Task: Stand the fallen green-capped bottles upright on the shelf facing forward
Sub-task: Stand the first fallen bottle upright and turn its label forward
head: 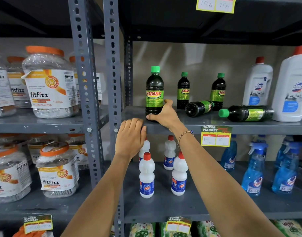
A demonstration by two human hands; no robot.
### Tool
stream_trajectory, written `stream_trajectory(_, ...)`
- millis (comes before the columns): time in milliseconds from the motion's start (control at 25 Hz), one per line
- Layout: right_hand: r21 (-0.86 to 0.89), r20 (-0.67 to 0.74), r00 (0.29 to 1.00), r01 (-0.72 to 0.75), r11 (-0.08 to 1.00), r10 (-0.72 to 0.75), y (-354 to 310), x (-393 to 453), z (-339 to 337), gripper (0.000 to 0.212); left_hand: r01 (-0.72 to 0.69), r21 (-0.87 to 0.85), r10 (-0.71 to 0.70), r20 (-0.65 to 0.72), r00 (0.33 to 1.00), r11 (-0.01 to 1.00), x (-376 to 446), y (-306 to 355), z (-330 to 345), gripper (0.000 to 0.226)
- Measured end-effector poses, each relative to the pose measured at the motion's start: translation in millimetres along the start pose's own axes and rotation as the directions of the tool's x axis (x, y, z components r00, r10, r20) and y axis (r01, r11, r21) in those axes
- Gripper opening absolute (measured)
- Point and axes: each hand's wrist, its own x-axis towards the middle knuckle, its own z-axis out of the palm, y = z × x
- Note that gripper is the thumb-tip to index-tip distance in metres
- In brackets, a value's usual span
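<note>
Dark green-capped bottles with green SUNNY labels stand and lie on the grey middle shelf (249, 126). The front one (154, 89) is upright near the shelf's left front edge with its label facing me, and my right hand (164, 115) wraps its base. Two more upright bottles (183, 90) (218, 91) stand further back. One fallen bottle (199, 108) lies with its base toward me. Another fallen bottle (246, 113) lies across the shelf with its green cap pointing left. My left hand (130, 136) rests flat on the shelf's front edge, holding nothing.
Large white red-capped bottles (257, 84) (291, 89) stand at the right of the same shelf. Below are small white red-capped bottles (146, 175) and blue spray bottles (253, 170). Orange-lidded fitfizz jars (50, 82) fill the left rack past the steel uprights (112, 65).
</note>
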Motion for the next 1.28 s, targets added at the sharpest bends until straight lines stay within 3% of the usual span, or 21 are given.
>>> stream_trajectory(160, 0.076, 0.128, 0.991, -0.043, 0.996, 0.033, -5, 1, -7, 0.097, 0.136, -0.083, -0.132, 0.05, 0.99, 0.987, 11, 12, -15, 0.035)
stream_trajectory(240, 0.116, 0.249, 0.967, -0.085, 0.99, 0.054, -7, 2, -18, 0.107, 0.17, -0.07, -0.157, 0.165, 0.974, 0.983, 21, 12, -24, 0.033)
stream_trajectory(320, 0.101, 0.28, 0.959, -0.082, 0.992, 0.05, -4, 4, -28, 0.106, 0.213, -0.091, -0.179, 0.287, 0.941, 0.973, 38, 7, -31, 0.032)
stream_trajectory(400, 0.111, 0.282, 0.959, -0.061, 0.992, 0.028, -2, 4, -33, 0.087, 0.36, -0.165, -0.264, 0.423, 0.867, 0.918, 62, 4, -34, 0.044)
stream_trajectory(480, 0.106, 0.284, 0.959, -0.01, 0.994, -0.02, -2, 2, -31, 0.063, 0.552, -0.245, -0.333, 0.585, 0.74, 0.797, 85, 3, -33, 0.059)
stream_trajectory(520, 0.093, 0.278, 0.96, 0.004, 0.996, -0.03, -2, 3, -29, 0.058, 0.631, -0.282, -0.341, 0.648, 0.681, 0.723, 93, 2, -31, 0.059)
stream_trajectory(600, 0.082, 0.254, 0.967, -0.002, 0.997, -0.019, -2, 4, -28, 0.059, 0.714, -0.4, -0.268, 0.732, 0.626, 0.575, 98, -4, -24, 0.043)
stream_trajectory(680, 0.08, 0.235, 0.972, -0.013, 0.997, -0.006, 0, 5, -29, 0.062, 0.737, -0.508, -0.164, 0.763, 0.626, 0.446, 95, -8, -22, 0.034)
stream_trajectory(720, 0.077, 0.224, 0.975, -0.017, 0.997, -0.001, 1, 6, -30, 0.062, 0.729, -0.534, -0.137, 0.759, 0.637, 0.428, 94, -8, -23, 0.035)
stream_trajectory(880, 0.062, 0.196, 0.981, -0.01, 0.998, -0.002, 2, 3, -34, 0.063, 0.672, -0.565, -0.179, 0.686, 0.705, 0.479, 90, 0, -26, 0.041)
stream_trajectory(1280, 0.215, 0.23, 0.97, 0.029, 0.976, -0.079, 5, -17, -51, 0.061, 0.584, -0.663, -0.189, 0.57, 0.799, 0.469, 67, 5, -40, 0.043)
